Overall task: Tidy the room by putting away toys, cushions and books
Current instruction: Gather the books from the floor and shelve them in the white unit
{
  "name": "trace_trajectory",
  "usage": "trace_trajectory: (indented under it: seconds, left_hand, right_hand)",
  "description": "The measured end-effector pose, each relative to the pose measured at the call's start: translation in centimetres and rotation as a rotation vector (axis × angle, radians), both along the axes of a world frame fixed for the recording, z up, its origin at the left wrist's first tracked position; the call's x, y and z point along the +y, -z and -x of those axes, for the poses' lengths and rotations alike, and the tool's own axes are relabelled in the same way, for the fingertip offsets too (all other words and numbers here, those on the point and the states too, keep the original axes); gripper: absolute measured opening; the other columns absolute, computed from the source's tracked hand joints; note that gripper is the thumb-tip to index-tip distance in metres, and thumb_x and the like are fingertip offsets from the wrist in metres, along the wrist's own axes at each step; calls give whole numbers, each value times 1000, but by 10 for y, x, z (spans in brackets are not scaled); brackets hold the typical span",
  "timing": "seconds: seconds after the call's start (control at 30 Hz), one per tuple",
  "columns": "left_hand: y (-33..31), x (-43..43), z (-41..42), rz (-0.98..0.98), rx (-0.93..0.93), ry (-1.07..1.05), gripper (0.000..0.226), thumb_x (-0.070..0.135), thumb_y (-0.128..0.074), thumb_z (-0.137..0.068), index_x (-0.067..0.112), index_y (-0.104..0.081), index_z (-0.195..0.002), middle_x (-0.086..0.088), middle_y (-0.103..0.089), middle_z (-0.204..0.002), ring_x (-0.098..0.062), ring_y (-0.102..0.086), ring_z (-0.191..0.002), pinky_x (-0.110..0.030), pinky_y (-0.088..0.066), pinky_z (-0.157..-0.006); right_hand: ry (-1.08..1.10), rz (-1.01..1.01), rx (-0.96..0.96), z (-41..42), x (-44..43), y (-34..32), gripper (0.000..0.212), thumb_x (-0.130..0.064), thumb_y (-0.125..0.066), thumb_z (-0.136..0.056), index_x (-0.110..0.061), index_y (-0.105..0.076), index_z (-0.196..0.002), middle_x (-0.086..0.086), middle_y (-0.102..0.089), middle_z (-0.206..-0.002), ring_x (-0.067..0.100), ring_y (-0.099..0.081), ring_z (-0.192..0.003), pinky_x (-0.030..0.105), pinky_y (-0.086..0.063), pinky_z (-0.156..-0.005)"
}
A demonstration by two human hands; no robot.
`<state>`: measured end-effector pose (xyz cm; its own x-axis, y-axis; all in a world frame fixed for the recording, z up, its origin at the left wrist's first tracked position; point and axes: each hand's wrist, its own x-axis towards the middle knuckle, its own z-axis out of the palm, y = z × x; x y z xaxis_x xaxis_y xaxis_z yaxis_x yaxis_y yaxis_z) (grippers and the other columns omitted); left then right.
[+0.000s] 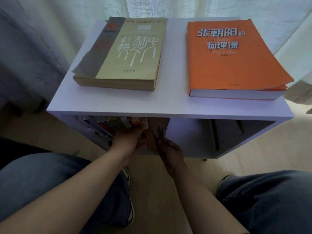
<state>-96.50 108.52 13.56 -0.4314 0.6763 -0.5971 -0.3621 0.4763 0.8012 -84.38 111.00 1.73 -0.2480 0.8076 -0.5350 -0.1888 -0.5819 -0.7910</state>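
A low white shelf unit (pixel 168 108) stands in front of me. On its top lie a thick tan book (pixel 128 53) on the left and an orange book (pixel 231 56) on the right. In the left compartment underneath stands a row of several upright books (pixel 108 125). My left hand (pixel 130 137) presses against the right end of that row. My right hand (pixel 170 149) grips a brownish book (pixel 158 127) standing at the compartment's right side, beside the divider. The two hands touch each other around this book.
The right compartment (pixel 224 137) holds something dark that I cannot make out. White curtains (pixel 42 39) hang behind and beside the unit. My knees in blue jeans (pixel 270 196) frame the pale wooden floor (pixel 152 191) below.
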Motion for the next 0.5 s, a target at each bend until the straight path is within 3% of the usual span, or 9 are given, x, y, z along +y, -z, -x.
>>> trace_trajectory:
  seconds: [0.1, 0.4, 0.5]
  left_hand:
    - [0, -2, 0, 13, -19, 3, 11, 25, -63, -91, 15, -64, -89, -6, -69, -95, -18, -66, -85, -29, -55, -75]
    - [-1, -4, 7, 44, 37, 15, 11, 27, -64, -90, 16, -65, -89, -5, -68, -98, -15, -64, -83, -22, -57, -64]
    - [-2, -5, 7, 58, 82, 20, 12, 27, -65, -90, 17, -64, -84, -4, -68, -95, -12, -63, -81, -19, -56, -59]
  right_hand:
    - [6, 18, 2, 0, 4, 3, 24, -4, -58, -89, -8, -73, -107, 14, -70, -112, 36, -61, -112, 50, -44, -104]
    - [-17, 57, 26, -3, 5, 3, 26, -3, -50, -95, -6, -70, -112, 18, -68, -115, 39, -59, -114, 52, -44, -103]
    - [-28, 87, 23, -6, 1, -6, 24, -5, -51, -96, -13, -69, -109, 15, -67, -117, 32, -62, -112, 40, -52, -95]
